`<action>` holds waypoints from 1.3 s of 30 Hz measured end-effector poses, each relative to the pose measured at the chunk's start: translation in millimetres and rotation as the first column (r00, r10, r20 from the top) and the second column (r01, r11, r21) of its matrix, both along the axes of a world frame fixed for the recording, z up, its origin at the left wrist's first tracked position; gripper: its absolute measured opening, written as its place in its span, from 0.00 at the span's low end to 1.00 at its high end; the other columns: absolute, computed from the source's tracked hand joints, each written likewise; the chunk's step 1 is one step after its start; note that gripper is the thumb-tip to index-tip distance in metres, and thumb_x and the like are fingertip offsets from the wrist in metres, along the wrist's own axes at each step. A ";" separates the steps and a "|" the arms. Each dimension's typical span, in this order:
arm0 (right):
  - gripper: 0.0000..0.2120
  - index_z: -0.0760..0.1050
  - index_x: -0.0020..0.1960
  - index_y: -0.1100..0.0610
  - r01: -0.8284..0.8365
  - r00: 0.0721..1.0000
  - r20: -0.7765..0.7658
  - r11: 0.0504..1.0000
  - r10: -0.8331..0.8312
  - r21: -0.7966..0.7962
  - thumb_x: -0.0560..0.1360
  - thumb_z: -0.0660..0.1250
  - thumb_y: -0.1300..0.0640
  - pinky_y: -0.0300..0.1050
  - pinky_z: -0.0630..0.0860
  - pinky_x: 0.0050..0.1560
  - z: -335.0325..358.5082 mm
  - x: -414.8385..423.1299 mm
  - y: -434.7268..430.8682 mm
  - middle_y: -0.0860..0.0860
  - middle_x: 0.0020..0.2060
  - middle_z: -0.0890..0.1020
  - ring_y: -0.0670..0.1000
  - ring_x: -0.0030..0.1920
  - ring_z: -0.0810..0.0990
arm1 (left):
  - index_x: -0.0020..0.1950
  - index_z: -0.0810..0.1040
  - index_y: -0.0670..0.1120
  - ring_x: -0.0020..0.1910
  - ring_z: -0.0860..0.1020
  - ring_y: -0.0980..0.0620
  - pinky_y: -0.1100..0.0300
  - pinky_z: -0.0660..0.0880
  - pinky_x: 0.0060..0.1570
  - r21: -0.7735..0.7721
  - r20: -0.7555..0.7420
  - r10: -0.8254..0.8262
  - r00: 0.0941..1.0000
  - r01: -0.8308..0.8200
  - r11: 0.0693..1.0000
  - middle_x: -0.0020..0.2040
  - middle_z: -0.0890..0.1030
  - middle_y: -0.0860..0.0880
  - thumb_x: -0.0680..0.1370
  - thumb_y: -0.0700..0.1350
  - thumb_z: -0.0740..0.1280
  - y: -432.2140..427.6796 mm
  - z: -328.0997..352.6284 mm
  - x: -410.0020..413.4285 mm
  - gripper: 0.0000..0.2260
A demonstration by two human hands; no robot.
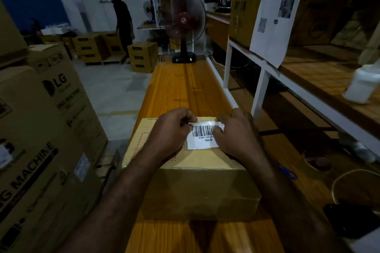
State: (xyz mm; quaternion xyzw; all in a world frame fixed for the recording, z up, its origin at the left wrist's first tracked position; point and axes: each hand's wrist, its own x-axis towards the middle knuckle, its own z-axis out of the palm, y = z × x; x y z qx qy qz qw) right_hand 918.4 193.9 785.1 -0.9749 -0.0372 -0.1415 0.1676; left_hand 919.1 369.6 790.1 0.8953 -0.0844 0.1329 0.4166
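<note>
At the far left the big LG cartons [47, 129] stand beside the counter [185, 88], well apart from our work. Next comes our left hand [170, 129], fingers curled and thumb closed against them, pinching the upper left corner of the barcode label [204, 138]. The label lies on top of the box [195, 181], toward its far right part, and the box sits flat on the counter straight in front of us. The label's lower part looks flat against the cardboard, while its top edge looks lifted and slightly curled. Our right hand [238, 133] has its fingers curled at the label's right edge, nipping the upper right corner between thumb and fingertips. We judge the label thin, limp and sticky-backed: it weighs nothing, yet it will crease, fold onto itself or tear if we pull unevenly, so the corners are where to hold it, kept taut between both hands. The box looks stiff and light enough to slide, so we would press down as we smooth. Further right, blue-handled scissors [289, 172] lie on the counter and a white bottle [359, 86] stands on the shelf [308, 72]
</note>
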 end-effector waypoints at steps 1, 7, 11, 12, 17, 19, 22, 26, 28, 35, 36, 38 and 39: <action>0.20 0.74 0.68 0.52 -0.002 1.000 -0.002 1.000 0.002 0.007 0.79 0.60 0.46 0.51 0.70 0.61 -0.1 0.0 -0.2 0.55 0.64 0.72 0.57 0.66 0.67 | 0.49 0.79 0.51 0.45 0.81 0.58 0.70 0.73 0.29 -0.014 -0.001 -0.007 1.000 0.007 1.000 0.47 0.82 0.54 0.79 0.39 0.68 -0.5 0.2 -0.7 0.07; 0.18 0.75 0.65 0.51 -0.008 1.000 0.012 0.998 0.008 0.060 0.78 0.62 0.46 0.51 0.70 0.60 -1.8 -0.4 -1.0 0.53 0.62 0.73 0.56 0.65 0.68 | 0.50 0.79 0.50 0.46 0.81 0.57 0.68 0.76 0.33 -0.142 0.005 -0.059 0.998 0.059 0.988 0.46 0.81 0.54 0.77 0.35 0.69 -0.2 1.5 -4.5 0.09; 0.17 0.75 0.64 0.50 -0.011 1.000 0.021 0.997 0.010 0.071 0.77 0.63 0.46 0.51 0.69 0.62 -3.8 1.7 -1.6 0.53 0.61 0.75 0.56 0.64 0.70 | 0.52 0.80 0.53 0.47 0.79 0.56 0.60 0.81 0.41 -0.191 0.033 -0.076 0.997 0.081 0.978 0.47 0.79 0.53 0.76 0.35 0.71 1.8 0.2 -3.7 0.13; 0.17 0.75 0.63 0.50 -0.012 1.000 0.028 0.997 0.010 0.072 0.77 0.63 0.46 0.51 0.70 0.61 -4.4 2.4 -1.5 0.53 0.61 0.75 0.56 0.63 0.70 | 0.53 0.80 0.53 0.47 0.79 0.56 0.60 0.81 0.42 -0.201 0.033 -0.081 0.996 0.086 0.976 0.47 0.79 0.54 0.76 0.35 0.71 1.9 0.0 -3.9 0.13; 0.15 0.75 0.61 0.49 -0.017 0.999 0.046 0.995 0.012 0.103 0.76 0.65 0.46 0.50 0.71 0.59 -5.5 3.2 -1.4 0.51 0.59 0.77 0.54 0.62 0.71 | 0.54 0.81 0.54 0.50 0.81 0.51 0.53 0.82 0.47 -0.319 0.000 -0.125 0.992 0.118 0.940 0.47 0.80 0.54 0.76 0.33 0.70 3.1 -1.7 -2.5 0.15; 0.13 0.76 0.59 0.49 -0.022 0.998 0.053 0.993 0.016 0.118 0.76 0.66 0.47 0.48 0.71 0.55 -6.0 3.9 -1.8 0.50 0.58 0.78 0.53 0.62 0.71 | 0.54 0.81 0.54 0.49 0.81 0.52 0.54 0.82 0.46 -0.353 -0.004 -0.144 0.990 0.133 0.926 0.46 0.80 0.53 0.76 0.33 0.70 3.6 -1.7 -2.4 0.16; 0.08 0.75 0.55 0.49 -0.042 0.996 0.078 0.988 0.031 0.150 0.76 0.66 0.50 0.45 0.69 0.48 -6.3 4.8 -3.5 0.49 0.55 0.80 0.53 0.59 0.72 | 0.53 0.82 0.51 0.45 0.81 0.55 0.56 0.81 0.44 -0.440 -0.024 -0.193 0.981 0.163 0.883 0.44 0.80 0.52 0.75 0.31 0.70 3.8 -0.3 -4.6 0.16; 0.05 0.74 0.51 0.49 -0.062 0.995 0.094 0.970 0.041 0.234 0.76 0.66 0.54 0.49 0.79 0.45 -4.5 1.6 -6.4 0.48 0.47 0.79 0.50 0.54 0.74 | 0.55 0.82 0.49 0.50 0.81 0.45 0.47 0.83 0.47 -0.498 -0.036 -0.240 0.970 0.190 0.846 0.47 0.79 0.46 0.76 0.30 0.69 6.2 -1.2 -4.3 0.15; 0.04 0.73 0.50 0.49 -0.097 0.989 0.135 0.960 0.064 0.261 0.76 0.66 0.55 0.46 0.77 0.39 -5.0 1.3 -7.1 0.46 0.43 0.78 0.49 0.47 0.77 | 0.55 0.81 0.51 0.50 0.82 0.44 0.48 0.83 0.45 -0.478 -0.045 -0.217 0.975 0.170 0.862 0.49 0.79 0.45 0.76 0.31 0.68 5.7 -0.7 -3.4 0.16; 0.08 0.70 0.48 0.49 -0.173 0.978 0.181 0.902 0.108 0.396 0.79 0.64 0.61 0.39 0.76 0.31 -3.6 -5.0 -8.6 0.45 0.40 0.77 0.43 0.39 0.80 | 0.65 0.76 0.56 0.53 0.81 0.46 0.51 0.83 0.41 -0.315 -0.150 -0.097 0.984 0.045 0.948 0.61 0.75 0.49 0.76 0.38 0.71 4.3 -3.0 0.4 0.20; 0.08 0.70 0.48 0.49 -0.182 0.976 0.189 0.893 0.112 0.412 0.79 0.64 0.62 0.40 0.79 0.31 -3.5 -5.7 -8.8 0.45 0.41 0.77 0.44 0.40 0.80 | 0.67 0.75 0.55 0.53 0.82 0.48 0.51 0.83 0.42 -0.254 -0.142 -0.088 0.986 0.050 0.966 0.61 0.77 0.50 0.76 0.39 0.71 3.6 -2.9 -0.6 0.22; 0.09 0.69 0.48 0.48 -0.206 0.971 0.200 0.874 0.128 0.440 0.79 0.63 0.62 0.42 0.81 0.32 -3.6 -7.0 -9.4 0.46 0.42 0.78 0.44 0.41 0.81 | 0.70 0.73 0.52 0.52 0.82 0.53 0.52 0.83 0.46 -0.116 -0.121 -0.079 0.989 0.065 0.991 0.60 0.79 0.52 0.75 0.40 0.70 0.9 -0.6 -3.8 0.24; 0.09 0.68 0.49 0.48 -0.216 0.970 0.203 0.865 0.136 0.453 0.80 0.63 0.62 0.42 0.81 0.31 -3.9 -7.4 -9.9 0.47 0.42 0.78 0.45 0.41 0.82 | 0.70 0.73 0.51 0.52 0.82 0.54 0.53 0.83 0.46 -0.058 -0.108 -0.076 0.991 0.070 0.996 0.58 0.81 0.52 0.75 0.40 0.70 -0.3 0.2 -4.3 0.24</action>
